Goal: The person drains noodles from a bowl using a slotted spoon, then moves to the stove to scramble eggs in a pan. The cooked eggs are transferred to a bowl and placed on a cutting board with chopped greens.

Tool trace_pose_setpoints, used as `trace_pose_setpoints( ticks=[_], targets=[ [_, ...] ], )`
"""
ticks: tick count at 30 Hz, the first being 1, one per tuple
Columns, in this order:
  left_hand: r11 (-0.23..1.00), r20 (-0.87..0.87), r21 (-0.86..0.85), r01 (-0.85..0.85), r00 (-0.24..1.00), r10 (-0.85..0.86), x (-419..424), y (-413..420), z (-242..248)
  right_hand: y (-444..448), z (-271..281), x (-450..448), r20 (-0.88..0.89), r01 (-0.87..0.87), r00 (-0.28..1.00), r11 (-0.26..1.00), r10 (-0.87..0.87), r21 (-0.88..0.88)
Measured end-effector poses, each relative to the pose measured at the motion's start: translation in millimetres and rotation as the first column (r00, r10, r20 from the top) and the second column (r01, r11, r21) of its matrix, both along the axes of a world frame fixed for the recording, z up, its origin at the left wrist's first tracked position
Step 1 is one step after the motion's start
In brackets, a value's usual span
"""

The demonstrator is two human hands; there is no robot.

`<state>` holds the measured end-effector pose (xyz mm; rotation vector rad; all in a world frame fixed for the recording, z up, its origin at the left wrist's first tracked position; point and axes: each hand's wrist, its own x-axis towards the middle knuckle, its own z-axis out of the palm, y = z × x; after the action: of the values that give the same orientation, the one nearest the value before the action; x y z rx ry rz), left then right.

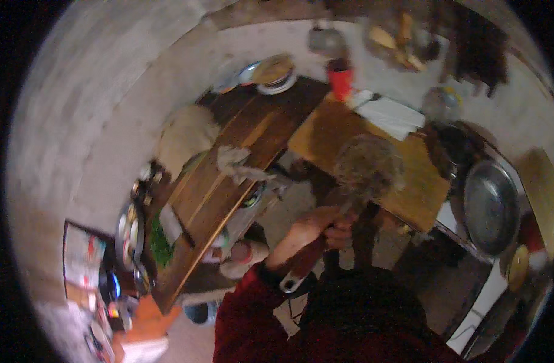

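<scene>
My left hand [320, 229], coming out of a dark red sleeve, is closed around the handle [299, 267] of a long utensil. The handle's end has a hanging hole and points back along my forearm. Beyond my fingers is the utensil's round, greyish, see-through head [370, 165], which looks like a wire skimmer; it is blurred. This head appears in front of a yellow-brown wooden board [417, 181]. My right hand is out of view. To the left is a dark wooden tabletop [267, 122] with a crumpled cloth [233, 159], a knife [179, 224] and chopped greens [161, 240].
A red cup [340, 79] and a white cloth or paper [390, 113] lie towards the back. At right stands a large metal pan [492, 206]. A plate with a round brown item [274, 70] is at the far edge. A metal tray [129, 231] sits at left.
</scene>
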<state>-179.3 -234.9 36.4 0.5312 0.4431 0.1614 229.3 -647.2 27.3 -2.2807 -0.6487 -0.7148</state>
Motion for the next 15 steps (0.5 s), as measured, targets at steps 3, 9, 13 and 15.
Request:
trace_pose_setpoints(
  ticks=[3,9,13,15],
  targets=[
    [0.971,0.141,-0.228,0.069,0.989,-0.037,-3,11,-30,21,-22,14,-0.040,-0.042,0.998,0.999,0.043,0.011],
    [0.939,0.336,-0.299,0.170,0.940,-0.063,-20,15,-47,53,-34,22,-0.089,-0.100,0.991,0.995,0.102,0.023],
    [0.956,0.348,-0.286,0.072,0.937,0.033,-33,8,-53,62,-38,26,-0.106,-0.122,0.987,0.992,0.124,0.027],
    [0.944,0.382,-0.322,0.076,0.922,0.056,-36,7,-59,65,-40,28,-0.110,-0.126,0.986,0.992,0.128,0.027]
  ],
)
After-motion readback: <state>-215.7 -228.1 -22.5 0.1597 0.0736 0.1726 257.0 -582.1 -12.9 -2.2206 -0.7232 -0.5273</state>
